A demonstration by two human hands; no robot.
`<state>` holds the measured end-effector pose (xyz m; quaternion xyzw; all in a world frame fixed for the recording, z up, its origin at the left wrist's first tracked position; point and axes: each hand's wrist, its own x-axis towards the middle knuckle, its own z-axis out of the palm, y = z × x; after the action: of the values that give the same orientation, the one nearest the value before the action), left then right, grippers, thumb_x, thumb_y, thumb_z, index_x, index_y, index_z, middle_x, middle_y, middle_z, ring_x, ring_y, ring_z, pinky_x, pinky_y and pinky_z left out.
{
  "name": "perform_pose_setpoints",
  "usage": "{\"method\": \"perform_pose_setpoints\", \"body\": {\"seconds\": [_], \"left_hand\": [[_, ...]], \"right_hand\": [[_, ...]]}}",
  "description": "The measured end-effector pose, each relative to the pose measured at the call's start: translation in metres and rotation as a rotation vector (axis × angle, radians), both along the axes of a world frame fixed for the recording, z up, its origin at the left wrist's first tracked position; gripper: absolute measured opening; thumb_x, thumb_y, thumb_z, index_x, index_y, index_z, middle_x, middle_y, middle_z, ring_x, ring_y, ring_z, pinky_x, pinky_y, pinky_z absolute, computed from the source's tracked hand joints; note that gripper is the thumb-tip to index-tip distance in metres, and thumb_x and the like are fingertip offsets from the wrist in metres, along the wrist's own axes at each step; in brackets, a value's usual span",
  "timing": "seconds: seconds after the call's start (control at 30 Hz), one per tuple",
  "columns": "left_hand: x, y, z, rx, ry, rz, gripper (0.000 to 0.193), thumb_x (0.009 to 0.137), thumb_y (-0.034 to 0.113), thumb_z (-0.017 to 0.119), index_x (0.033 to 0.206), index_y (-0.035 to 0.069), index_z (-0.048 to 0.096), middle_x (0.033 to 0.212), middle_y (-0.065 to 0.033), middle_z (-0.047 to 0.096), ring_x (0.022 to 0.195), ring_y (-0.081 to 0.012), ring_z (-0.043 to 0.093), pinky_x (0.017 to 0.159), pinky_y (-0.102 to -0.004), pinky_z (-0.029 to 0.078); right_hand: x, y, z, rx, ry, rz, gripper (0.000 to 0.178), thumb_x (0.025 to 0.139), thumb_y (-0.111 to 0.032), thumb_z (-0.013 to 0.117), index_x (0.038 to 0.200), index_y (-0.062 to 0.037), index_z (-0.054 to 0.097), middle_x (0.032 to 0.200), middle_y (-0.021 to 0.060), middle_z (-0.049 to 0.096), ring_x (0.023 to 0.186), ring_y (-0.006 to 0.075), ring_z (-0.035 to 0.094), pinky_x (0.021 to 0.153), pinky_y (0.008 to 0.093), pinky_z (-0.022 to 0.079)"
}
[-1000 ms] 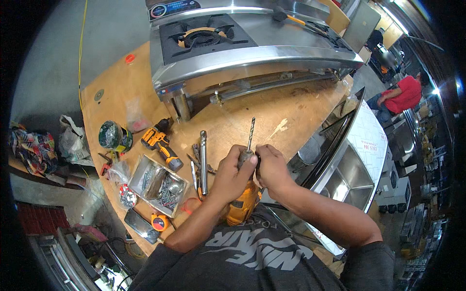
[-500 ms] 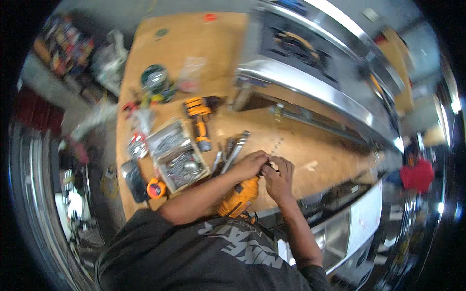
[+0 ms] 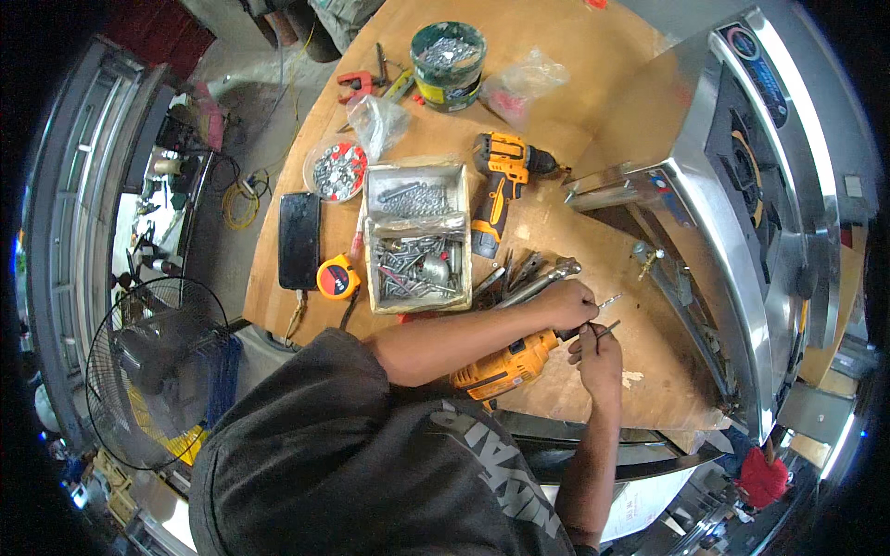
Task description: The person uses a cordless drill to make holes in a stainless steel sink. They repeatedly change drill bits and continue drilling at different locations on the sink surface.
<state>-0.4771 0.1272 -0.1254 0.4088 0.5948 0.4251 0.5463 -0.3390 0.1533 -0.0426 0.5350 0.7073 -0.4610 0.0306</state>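
Observation:
A yellow corded-style power drill lies at the table's near edge, partly under my left forearm, its dark chuck end pointing to my fingers. My left hand is closed beside the chuck; a silver drill bit sticks out past its fingers. Just below it, my right hand pinches a thin dark rod close to the chuck. My fingers hide most of the chuck, and whether the rod touches it I cannot tell.
Left of my hands are a box of screws, a cordless drill, a tape measure, a phone, a tub of fasteners and a green bucket. A steel gas stove stands tilted at right.
The view has swung, so the table things appear turned and the picture is sharper. My hands stay together at the drill's chuck; the bit and the rod now show.

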Motion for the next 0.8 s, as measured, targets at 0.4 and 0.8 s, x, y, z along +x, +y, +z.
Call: {"method": "perform_pose_setpoints", "body": {"seconds": [0.4, 0.8], "left_hand": [[0.003, 0.019, -0.022, 0.059, 0.027, 0.019, 0.027, 0.081, 0.028, 0.060, 0.086, 0.004, 0.071, 0.085, -0.0186, 0.069, 0.080, -0.0324, 0.067, 0.075, -0.0419, 0.052], [0.010, 0.029, -0.035, 0.063, 0.046, 0.023, 0.031, 0.079, 0.032, 0.062, 0.087, 0.003, 0.071, 0.083, -0.0201, 0.068, 0.078, -0.0319, 0.067, 0.073, -0.0425, 0.051]], "right_hand": [[-0.014, 0.036, 0.017, 0.286, -0.363, 0.628, 0.028, 0.092, -0.025, 0.058, 0.091, 0.0031, 0.061, 0.078, 0.0193, 0.068, 0.071, 0.0333, 0.067, 0.065, 0.0427, 0.052], [0.007, 0.012, 0.005, -0.242, 0.159, -0.447, 0.044, 0.095, -0.050, 0.051, 0.107, -0.0087, 0.058, 0.082, 0.0083, 0.059, 0.074, 0.0202, 0.060, 0.054, 0.0344, 0.046]]}}
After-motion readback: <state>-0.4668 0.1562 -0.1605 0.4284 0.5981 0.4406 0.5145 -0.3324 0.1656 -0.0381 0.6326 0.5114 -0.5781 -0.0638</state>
